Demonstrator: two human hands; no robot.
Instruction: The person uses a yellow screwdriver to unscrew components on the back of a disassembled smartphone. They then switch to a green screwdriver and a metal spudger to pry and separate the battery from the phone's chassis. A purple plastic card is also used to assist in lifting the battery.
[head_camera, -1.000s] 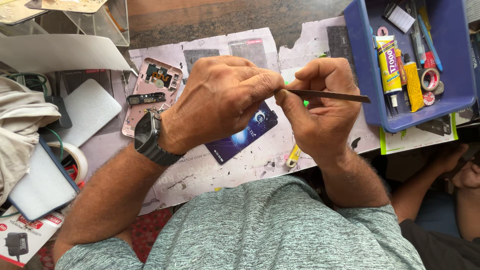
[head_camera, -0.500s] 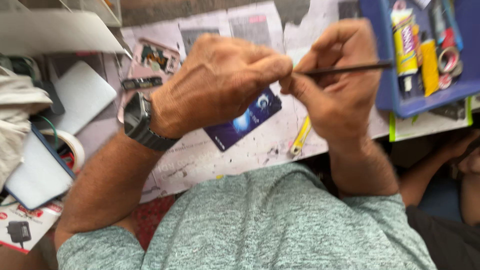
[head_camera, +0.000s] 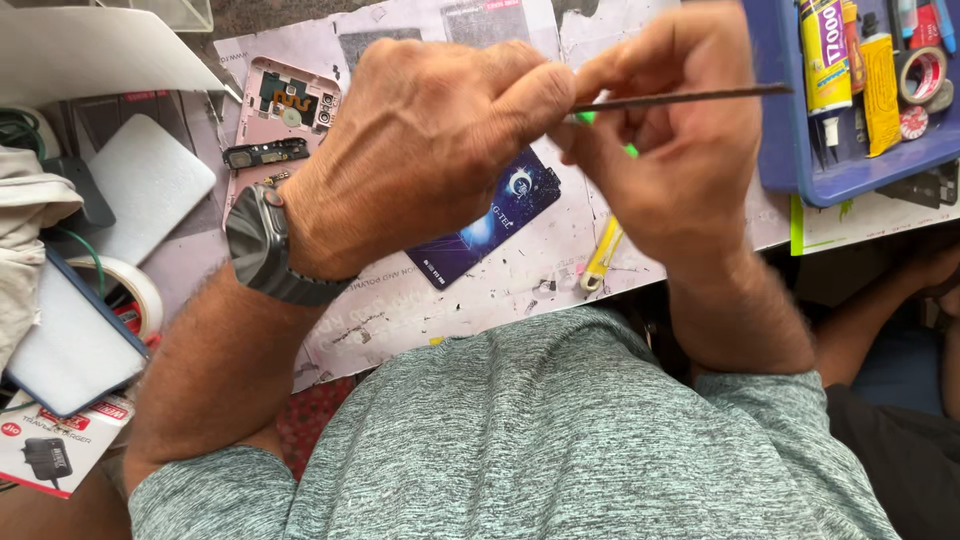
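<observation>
Paper-covered and stained, the worktable (head_camera: 500, 290) is seen from above. Over it a thin dark rod-like tool (head_camera: 690, 97) is held level, its free end reaching out above the rim of a blue tray (head_camera: 775, 120). The tool's near end is pinched between the closed thumb and forefinger of the left hand (head_camera: 430, 150), with a grey wristwatch (head_camera: 262, 245) on its wrist. The right hand (head_camera: 680, 150) is curled shut beneath the tool, and a small bright green part (head_camera: 588, 118) is glimpsed between its fingers; what that part is cannot be told.

Below the tool, on the paper, a dark blue card (head_camera: 490, 222) lies partly hidden by the left hand, and a yellow tool (head_camera: 603, 255) lies under the right wrist. Left of the tool, an opened pink phone shell (head_camera: 285, 105) is seen with its inner parts exposed. Right of the tool, glue tubes (head_camera: 825, 50) and tape rolls (head_camera: 918, 70) are held in the tray. Far left, a roll of white tape (head_camera: 130, 290) and a white slab (head_camera: 145, 185) are set.
</observation>
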